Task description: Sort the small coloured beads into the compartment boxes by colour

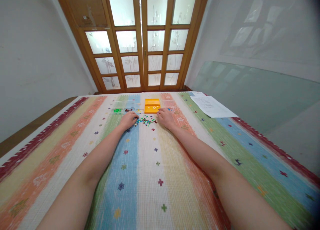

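Note:
A loose pile of small bead-like pieces (146,120) in green, blue, dark red and white lies on the tablecloth between my hands. My left hand (129,120) rests at the pile's left edge, fingers bent together with their tips by the pieces. At the near right corner of an orange box (152,101), my right hand (165,118) has its fingers drawn together. What either hand pinches, if anything, is too small to make out. White pieces (153,107) lie in the near part of the box. Left of it are a green group (117,110) and a dark red group (128,110) of pieces.
Clear plastic trays seem to hold the sorted groups. A few blue pieces (169,109) lie beyond my right hand. Printed paper sheets (212,106) lie at the far right of the striped tablecloth (150,190). Wooden glazed doors (142,50) stand behind the table.

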The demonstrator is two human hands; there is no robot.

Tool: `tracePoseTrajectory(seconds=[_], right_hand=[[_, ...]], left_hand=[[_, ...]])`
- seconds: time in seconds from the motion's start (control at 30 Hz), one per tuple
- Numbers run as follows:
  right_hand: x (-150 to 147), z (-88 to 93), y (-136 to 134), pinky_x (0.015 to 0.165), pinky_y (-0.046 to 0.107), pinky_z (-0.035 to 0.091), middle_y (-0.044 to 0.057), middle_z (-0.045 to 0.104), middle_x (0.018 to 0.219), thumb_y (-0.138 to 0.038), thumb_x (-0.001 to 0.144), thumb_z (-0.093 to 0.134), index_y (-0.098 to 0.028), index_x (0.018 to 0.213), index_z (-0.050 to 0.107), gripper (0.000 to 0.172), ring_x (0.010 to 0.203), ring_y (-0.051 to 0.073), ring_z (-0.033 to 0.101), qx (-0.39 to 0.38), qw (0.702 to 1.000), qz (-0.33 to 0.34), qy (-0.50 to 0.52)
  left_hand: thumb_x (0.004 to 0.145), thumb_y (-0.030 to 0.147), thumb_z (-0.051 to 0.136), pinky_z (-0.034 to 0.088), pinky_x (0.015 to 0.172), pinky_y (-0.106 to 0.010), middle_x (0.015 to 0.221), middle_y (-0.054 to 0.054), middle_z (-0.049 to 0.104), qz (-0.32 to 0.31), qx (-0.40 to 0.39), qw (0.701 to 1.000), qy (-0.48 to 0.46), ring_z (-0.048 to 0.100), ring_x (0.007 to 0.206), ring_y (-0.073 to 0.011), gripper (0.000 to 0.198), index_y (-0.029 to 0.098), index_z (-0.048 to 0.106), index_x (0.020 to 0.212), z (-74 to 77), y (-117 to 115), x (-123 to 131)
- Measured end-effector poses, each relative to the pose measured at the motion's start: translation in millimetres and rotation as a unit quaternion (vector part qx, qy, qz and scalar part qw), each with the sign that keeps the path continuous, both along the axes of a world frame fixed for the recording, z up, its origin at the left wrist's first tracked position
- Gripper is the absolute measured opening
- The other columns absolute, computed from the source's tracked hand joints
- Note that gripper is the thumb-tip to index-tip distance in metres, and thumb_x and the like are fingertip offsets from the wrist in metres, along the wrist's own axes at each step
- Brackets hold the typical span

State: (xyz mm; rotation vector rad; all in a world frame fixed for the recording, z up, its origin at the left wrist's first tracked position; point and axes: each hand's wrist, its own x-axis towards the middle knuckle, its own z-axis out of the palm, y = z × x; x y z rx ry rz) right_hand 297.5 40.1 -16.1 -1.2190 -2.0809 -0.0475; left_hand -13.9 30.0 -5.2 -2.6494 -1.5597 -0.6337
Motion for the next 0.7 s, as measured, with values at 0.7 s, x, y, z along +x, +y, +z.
tracePoseTrajectory(seconds=[0.7], right_hand=[[-1.1, 0.4, -2.2, 0.11, 0.043, 0.048, 0.014, 0.072, 0.127, -0.023, 0.105, 0.052, -0.017, 0.106, 0.081, 0.03, 0.12, 0.027, 0.063, -0.009, 1.0, 0.01, -0.003]], left_hand=[[0.084, 0.029, 0.064, 0.05, 0.063, -0.023, 0.098, -0.009, 0.078, 0.176, -0.105, 0.807, -0.555, 0.062, 0.065, -0.0124, 0.028, 0.015, 0.073, 0.107, -10.6, 26.8, -26.1]])
